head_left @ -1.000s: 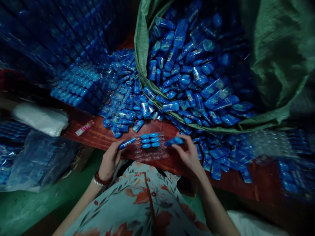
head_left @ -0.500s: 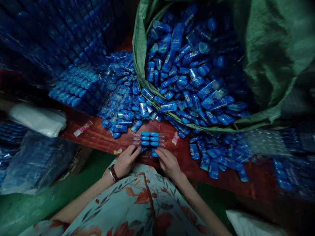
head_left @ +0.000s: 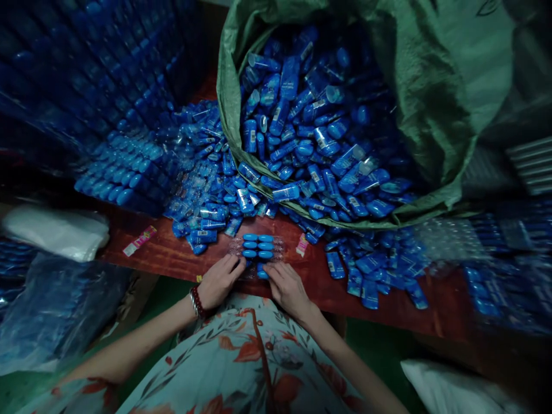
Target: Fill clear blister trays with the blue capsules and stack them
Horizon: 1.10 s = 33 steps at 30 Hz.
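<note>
In front of my body, small blue bottles (head_left: 250, 245) with rounded ends stand in two short columns on the table. Clear plastic pieces (head_left: 278, 247) flank both columns. At the near end of the rows, my right hand (head_left: 290, 287) has its fingers closed on a blue bottle (head_left: 261, 272). Opposite it, my left hand (head_left: 219, 282), with a bracelet at the wrist, pinches at the left column's near end. Its fingertips meet a dark blue piece that they partly hide, so I cannot tell exactly what it is.
A big green sack (head_left: 230, 109) full of blue bottles lies open at the back. Loose bottles (head_left: 202, 224) spill out on both sides. Packed blocks (head_left: 116, 172) stack up at left. White plastic bags (head_left: 56, 233) and pink labels (head_left: 139, 241) lie on the reddish table (head_left: 172, 253).
My view has shifted a little, so the sack and table sit further left. The near right bottle has moved inward, closer to the left column, with my right fingers on it.
</note>
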{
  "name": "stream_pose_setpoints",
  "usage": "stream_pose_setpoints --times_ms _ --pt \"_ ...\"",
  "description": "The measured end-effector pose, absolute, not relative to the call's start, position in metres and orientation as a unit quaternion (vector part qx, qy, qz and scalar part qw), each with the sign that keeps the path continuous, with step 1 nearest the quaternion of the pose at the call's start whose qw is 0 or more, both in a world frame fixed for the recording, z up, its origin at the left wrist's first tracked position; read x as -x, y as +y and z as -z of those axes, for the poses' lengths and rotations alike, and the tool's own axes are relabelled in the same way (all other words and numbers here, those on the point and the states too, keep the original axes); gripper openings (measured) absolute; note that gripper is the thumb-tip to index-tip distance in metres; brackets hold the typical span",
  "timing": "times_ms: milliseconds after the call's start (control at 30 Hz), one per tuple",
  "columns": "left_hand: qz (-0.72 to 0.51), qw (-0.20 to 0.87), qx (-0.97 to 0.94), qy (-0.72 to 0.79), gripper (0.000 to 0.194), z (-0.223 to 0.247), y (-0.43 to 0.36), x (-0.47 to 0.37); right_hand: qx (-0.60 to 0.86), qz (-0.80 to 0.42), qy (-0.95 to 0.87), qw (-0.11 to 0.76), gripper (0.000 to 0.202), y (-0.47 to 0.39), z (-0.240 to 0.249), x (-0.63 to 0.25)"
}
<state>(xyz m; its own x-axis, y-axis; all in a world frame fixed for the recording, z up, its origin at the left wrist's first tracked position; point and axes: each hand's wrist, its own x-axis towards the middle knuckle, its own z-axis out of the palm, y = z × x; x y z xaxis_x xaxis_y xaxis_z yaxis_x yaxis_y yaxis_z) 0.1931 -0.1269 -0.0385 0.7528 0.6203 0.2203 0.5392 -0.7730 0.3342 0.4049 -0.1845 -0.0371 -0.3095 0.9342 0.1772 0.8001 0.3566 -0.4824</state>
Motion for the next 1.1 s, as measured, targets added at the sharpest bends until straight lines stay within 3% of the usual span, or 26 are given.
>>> stream_pose_setpoints --times_ms 200,467,733,833,967,1100 --pt "-0.166 0.124 -0.929 0.308 0.035 0.042 -0.132 -0.201 0.58 -0.217 -0.754 0.22 0.03 -0.174 0.029 -0.401" --pt "-0.038 0.088 -0.948 0.305 0.019 0.025 -0.118 -0.226 0.566 -0.163 -0.772 0.241 0.03 -0.149 0.044 -0.397" --pt "-0.229 0.166 -0.851 0.442 0.027 0.033 -0.124 -0.175 0.464 -0.088 -0.837 0.277 0.035 -0.149 0.056 -0.394" --pt "-0.319 0.138 -0.733 0.584 0.023 0.035 -0.117 -0.154 0.489 -0.043 -0.836 0.246 0.037 -0.155 0.047 -0.395" --pt "-0.23 0.067 -0.707 0.665 0.039 0.045 -0.097 -0.144 0.537 -0.018 -0.817 0.208 0.028 -0.144 0.017 -0.399" --pt "-0.193 0.073 -0.707 0.676 0.036 0.056 -0.085 -0.152 0.537 -0.064 -0.819 0.192 0.027 -0.093 -0.016 -0.379"
